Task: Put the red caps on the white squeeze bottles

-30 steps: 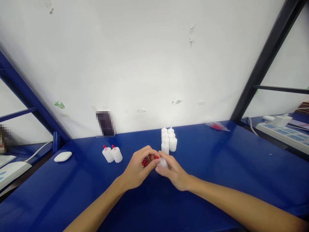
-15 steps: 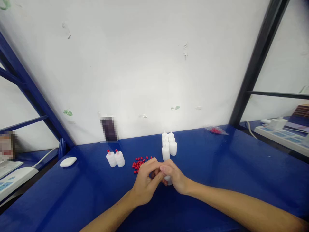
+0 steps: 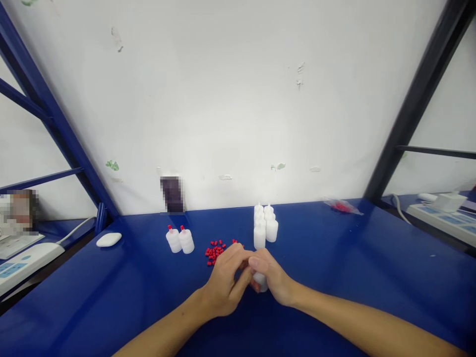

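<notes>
Both of my hands meet above the front of the blue table. My right hand [image 3: 273, 277] is closed round a small white squeeze bottle [image 3: 262, 282], of which only the lower part shows. My left hand [image 3: 228, 280] is closed too, its fingertips and thumb pressed together at the bottle's hidden top. Whatever these fingertips pinch is covered by the hands. Just beyond my left hand lies a loose pile of small red caps [image 3: 214, 253]. Behind my right hand, several uncapped white bottles [image 3: 259, 238] stand upright in two rows.
At the left stand white bottles with red caps [image 3: 186, 242]. A white rounded object [image 3: 109, 240] lies near the table's left edge. Against the wall leans a dark pixelated object [image 3: 173, 194]. A clear bag of red pieces [image 3: 341, 206] lies at the back right. Power strips [image 3: 29, 258] flank the table.
The whole view has shifted slightly, so the things on the table appear a little further right. My hands keep nearly the same grip at the bottle.
</notes>
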The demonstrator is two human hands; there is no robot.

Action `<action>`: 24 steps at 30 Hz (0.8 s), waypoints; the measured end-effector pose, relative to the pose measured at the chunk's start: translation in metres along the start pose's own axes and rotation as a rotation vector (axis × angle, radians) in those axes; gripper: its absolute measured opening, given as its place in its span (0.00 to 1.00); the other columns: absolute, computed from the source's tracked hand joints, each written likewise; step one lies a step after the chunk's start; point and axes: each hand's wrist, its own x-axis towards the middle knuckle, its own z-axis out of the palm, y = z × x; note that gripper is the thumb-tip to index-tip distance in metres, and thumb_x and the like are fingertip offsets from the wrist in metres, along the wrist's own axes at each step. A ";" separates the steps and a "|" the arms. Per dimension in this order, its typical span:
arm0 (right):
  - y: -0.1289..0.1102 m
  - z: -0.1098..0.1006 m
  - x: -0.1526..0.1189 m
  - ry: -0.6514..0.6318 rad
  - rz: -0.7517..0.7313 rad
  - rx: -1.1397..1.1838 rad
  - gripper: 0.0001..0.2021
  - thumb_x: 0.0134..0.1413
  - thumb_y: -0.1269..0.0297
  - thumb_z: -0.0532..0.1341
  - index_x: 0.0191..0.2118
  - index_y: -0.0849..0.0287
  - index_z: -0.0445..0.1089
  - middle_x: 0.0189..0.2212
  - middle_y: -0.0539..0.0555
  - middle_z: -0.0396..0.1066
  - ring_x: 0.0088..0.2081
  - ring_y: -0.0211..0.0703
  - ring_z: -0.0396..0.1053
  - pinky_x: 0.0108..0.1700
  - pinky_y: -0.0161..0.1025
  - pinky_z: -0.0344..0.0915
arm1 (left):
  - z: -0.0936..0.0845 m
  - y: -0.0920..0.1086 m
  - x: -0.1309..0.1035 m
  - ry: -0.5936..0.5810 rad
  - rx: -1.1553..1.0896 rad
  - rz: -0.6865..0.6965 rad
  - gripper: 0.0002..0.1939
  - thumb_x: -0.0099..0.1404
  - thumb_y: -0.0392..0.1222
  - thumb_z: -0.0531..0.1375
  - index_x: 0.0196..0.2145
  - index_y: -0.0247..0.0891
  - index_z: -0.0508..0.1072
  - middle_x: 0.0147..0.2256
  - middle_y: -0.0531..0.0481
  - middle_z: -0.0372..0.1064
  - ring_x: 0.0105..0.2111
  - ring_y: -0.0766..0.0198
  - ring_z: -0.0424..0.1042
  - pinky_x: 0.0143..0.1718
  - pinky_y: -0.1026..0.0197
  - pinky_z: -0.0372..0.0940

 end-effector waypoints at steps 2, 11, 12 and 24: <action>0.002 -0.001 -0.001 0.020 0.026 -0.015 0.31 0.56 0.36 0.54 0.17 0.60 0.63 0.12 0.49 0.57 0.15 0.34 0.55 0.19 0.33 0.50 | -0.013 -0.007 0.001 0.102 0.027 0.005 0.07 0.73 0.36 0.50 0.38 0.37 0.67 0.28 0.51 0.63 0.28 0.65 0.61 0.30 0.61 0.57; -0.005 -0.014 -0.004 0.186 0.003 -0.259 0.24 0.54 0.45 0.63 0.22 0.58 0.59 0.16 0.45 0.54 0.20 0.34 0.50 0.23 0.33 0.49 | -0.127 -0.067 -0.009 -0.162 0.796 -0.036 0.08 0.70 0.43 0.59 0.36 0.41 0.78 0.53 0.40 0.63 0.55 0.46 0.59 0.53 0.42 0.58; -0.006 -0.015 -0.004 0.200 0.003 -0.290 0.23 0.52 0.48 0.65 0.22 0.58 0.58 0.17 0.44 0.52 0.21 0.33 0.48 0.23 0.33 0.47 | -0.130 -0.070 -0.011 -0.202 0.816 -0.050 0.09 0.70 0.44 0.59 0.37 0.42 0.79 0.56 0.41 0.61 0.57 0.44 0.58 0.54 0.41 0.57; -0.003 -0.021 -0.006 0.180 -0.005 -0.398 0.19 0.59 0.53 0.58 0.22 0.59 0.60 0.17 0.47 0.53 0.22 0.37 0.51 0.26 0.36 0.50 | -0.133 -0.090 -0.018 -0.383 0.946 -0.080 0.12 0.70 0.47 0.58 0.33 0.43 0.79 0.56 0.44 0.67 0.60 0.41 0.58 0.55 0.35 0.52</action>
